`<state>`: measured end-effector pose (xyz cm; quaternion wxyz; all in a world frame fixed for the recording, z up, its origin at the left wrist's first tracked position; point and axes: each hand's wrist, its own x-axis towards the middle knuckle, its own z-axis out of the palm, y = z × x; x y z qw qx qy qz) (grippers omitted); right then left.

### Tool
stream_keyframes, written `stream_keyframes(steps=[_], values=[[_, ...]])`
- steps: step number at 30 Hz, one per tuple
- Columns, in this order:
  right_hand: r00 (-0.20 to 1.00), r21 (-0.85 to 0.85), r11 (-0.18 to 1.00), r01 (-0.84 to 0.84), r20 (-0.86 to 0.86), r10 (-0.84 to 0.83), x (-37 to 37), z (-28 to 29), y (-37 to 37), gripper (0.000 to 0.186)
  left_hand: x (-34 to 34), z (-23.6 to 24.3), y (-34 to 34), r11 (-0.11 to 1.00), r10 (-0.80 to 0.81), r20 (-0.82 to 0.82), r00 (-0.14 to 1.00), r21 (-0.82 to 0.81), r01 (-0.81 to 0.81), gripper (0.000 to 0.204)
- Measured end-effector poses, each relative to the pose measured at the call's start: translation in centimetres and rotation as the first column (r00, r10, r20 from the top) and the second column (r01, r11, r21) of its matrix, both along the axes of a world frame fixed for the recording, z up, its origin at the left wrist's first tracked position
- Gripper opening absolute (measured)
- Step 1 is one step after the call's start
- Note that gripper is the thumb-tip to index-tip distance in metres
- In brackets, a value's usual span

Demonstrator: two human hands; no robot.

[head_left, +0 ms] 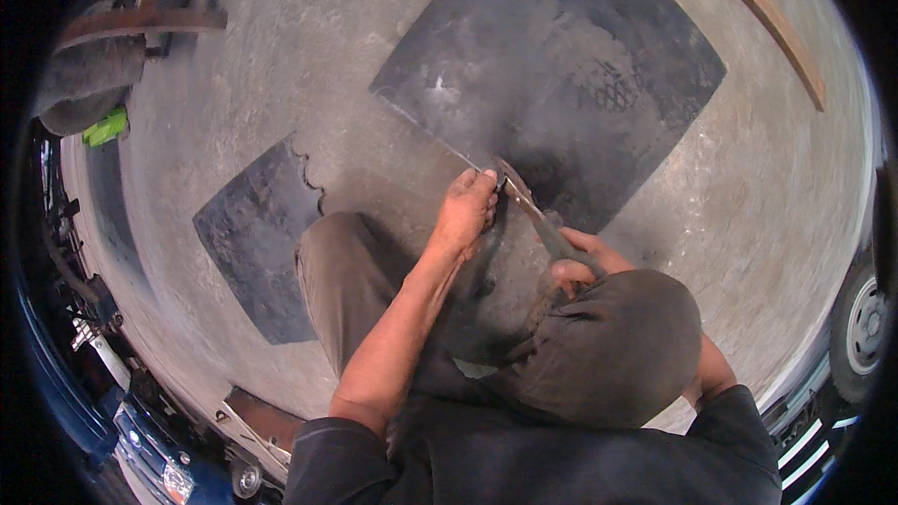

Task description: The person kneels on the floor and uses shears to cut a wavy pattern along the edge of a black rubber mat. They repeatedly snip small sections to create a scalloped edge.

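Observation:
A large dark, flat sheet lies on the floor in front of me, its surface scuffed and dusty. My left hand pinches the near edge of this sheet, close to the blades. In my right hand is a pair of long-handled shears. Their blades meet the sheet's near edge just right of my left fingertips. Part of the right hand is hidden by the shears and my raised knee. On the left lies a smaller dark sheet piece with a scalloped, jagged right edge, apart from the large one.
A long wooden strip lies at the far right. At the far left are a grey cylinder, a rusty bar and a bright green item. A blue vehicle stands lower left; a wheel shows at right.

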<state>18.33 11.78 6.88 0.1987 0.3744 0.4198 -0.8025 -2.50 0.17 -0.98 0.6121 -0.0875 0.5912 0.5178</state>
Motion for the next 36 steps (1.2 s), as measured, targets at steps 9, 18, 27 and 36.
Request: stream_keyframes(steps=[9, 18, 27, 36], values=[[0.996, -0.122, 0.992, 0.022, 0.083, -0.012, -2.3, 0.9, -0.7, 0.038, -0.2, -0.4, -0.2, 1.0, -0.007, 0.004, 1.0, -0.005, 0.007, 0.024], [0.998, -0.024, 0.999, 0.049, 0.051, -0.048, 0.4, -0.3, 0.4, 0.062, -0.4, 0.5, 0.4, 0.999, -0.032, -0.007, 0.999, 0.021, 0.033, 0.019], [0.943, -0.062, 0.941, -0.333, -0.006, 0.333, -0.8, -1.6, 7.2, 0.071, -1.4, -0.4, -0.7, 0.981, -0.192, -0.088, 0.977, 0.008, 0.193, 0.02], [0.998, -0.061, 0.998, -0.003, -0.06, -0.001, -0.3, -0.3, -0.6, 0.073, -8.3, -1.6, 0.6, 0.949, 0.307, -0.284, 0.908, 0.024, -0.313, 0.036]])
